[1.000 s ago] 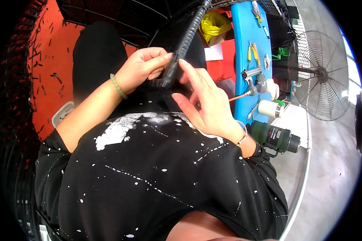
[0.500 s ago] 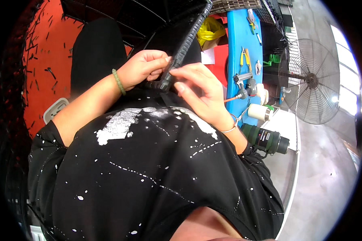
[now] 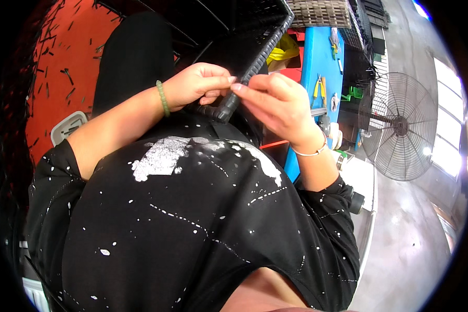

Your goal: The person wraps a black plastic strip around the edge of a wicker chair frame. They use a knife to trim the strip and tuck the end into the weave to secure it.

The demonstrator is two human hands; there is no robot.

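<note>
Bar, black-wrapped, runs between pinching left hand and right hand.

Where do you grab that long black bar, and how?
Probably around the middle of the black bar, above the left hand and right hand, coming from the right. It's long and narrow, slants up to the right, and its right edge there is uncovered.
</note>
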